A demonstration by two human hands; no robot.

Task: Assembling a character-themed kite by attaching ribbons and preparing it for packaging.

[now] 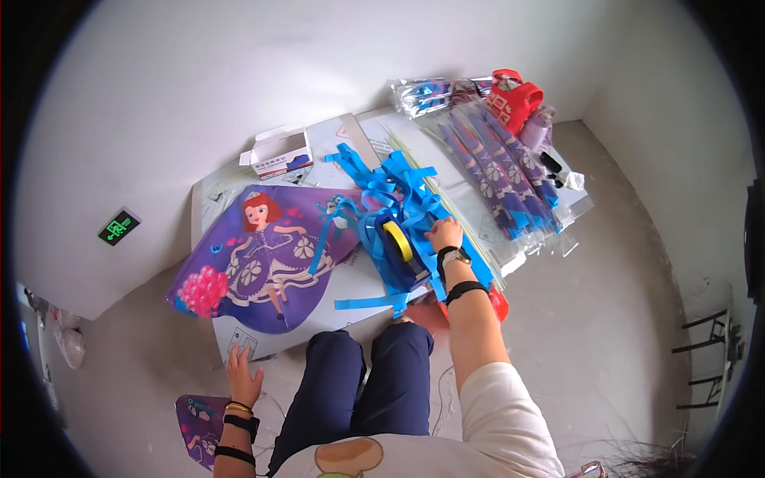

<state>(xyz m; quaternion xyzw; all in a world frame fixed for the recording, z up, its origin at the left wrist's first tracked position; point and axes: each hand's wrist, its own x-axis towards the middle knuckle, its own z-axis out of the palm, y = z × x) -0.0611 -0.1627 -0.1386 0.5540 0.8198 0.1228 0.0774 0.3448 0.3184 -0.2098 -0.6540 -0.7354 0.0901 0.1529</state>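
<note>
A purple kite-shaped sheet, printed with a cartoon princess, lies flat across the left of the board-topped table. Just past its near edge is my left hand, fingers stretched out and holding nothing. To the sheet's right, long blue ribbons lie in a loose heap. Among them stands a dark blue tape dispenser with a yellow-cored roll. My right hand is down on the heap beside the dispenser, its fingers bent onto a blue ribbon. The fingertips are partly hidden.
Behind the sheet stands an open white box. Thin pale rods run under the ribbons. Clear-wrapped purple packs, a red bag and a lilac bottle occupy the right. Another purple sheet lies low at the left.
</note>
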